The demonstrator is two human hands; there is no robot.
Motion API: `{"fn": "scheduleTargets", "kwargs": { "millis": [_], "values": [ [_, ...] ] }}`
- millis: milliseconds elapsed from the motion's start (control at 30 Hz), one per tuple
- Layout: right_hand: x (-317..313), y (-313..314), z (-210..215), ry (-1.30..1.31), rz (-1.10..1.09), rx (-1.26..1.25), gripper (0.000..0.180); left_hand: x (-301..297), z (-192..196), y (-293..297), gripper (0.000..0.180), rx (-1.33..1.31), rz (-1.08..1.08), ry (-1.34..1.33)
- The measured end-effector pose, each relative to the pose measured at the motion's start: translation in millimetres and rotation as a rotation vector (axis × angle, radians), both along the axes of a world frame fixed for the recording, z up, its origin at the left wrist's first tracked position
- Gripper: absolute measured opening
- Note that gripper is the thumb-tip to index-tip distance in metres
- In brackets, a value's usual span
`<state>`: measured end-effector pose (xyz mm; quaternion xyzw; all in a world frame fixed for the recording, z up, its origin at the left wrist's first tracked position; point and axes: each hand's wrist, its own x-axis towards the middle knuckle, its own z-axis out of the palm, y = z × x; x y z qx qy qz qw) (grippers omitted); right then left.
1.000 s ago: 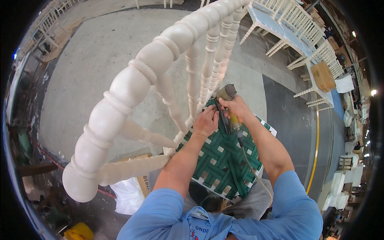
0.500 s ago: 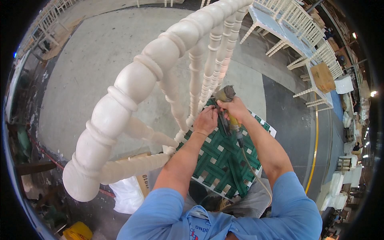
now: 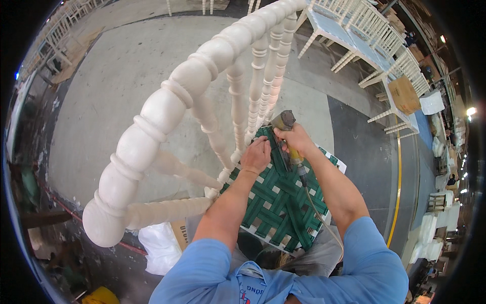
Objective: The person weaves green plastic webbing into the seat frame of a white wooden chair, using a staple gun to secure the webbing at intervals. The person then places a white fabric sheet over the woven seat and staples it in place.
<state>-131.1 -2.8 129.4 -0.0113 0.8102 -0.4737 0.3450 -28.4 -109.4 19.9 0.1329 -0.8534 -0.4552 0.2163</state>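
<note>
Your right hand (image 3: 293,140) is wrapped around the yellow-and-dark power tool (image 3: 295,156), whose head is over the back part of the seat, near the foot of the white spindles (image 3: 256,76). Just beside it, your left hand (image 3: 256,154) has its fingers drawn in close; whether they pinch a strap cannot be told from above. The green webbing (image 3: 276,190) lies woven across the seat, in front of you and between your forearms.

The tool looks like a stapler, so you are probably fixing a strap to the white seat frame (image 3: 341,166). Draw the strap flat and taut, then keep your left fingertips clear of the nose. Press squarely before you fire; a tilted nose would likely leave the fastener standing proud. Give the thin line (image 3: 317,209) slack, and keep the tool's head off the spindles' white finish.
</note>
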Motion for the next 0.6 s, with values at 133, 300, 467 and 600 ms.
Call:
{"fn": "scheduleTargets", "kwargs": {
  "millis": [133,300,467,600],
  "values": [
    [3.5,0.8,10.8,0.005,-0.074,-0.034,0.033,1.3,-1.2,-4.6,0.029,-0.042,0.002,0.009],
    [-2.3,5.3,17.7,-0.008,-0.081,-0.041,0.036,-0.2,0.5,-7.6,0.032,-0.041,-0.071,-0.034],
    [-3.4,-2.7,13.6,-0.03,-0.019,-0.041,0.033,-0.7,1.5,-4.7,0.028,-0.058,0.003,0.019],
    [-2.1,-11.0,7.0,-0.055,0.036,-0.037,0.03,3.1,2.1,-6.8,0.027,-0.052,0.02,-0.007]
  ]
}}
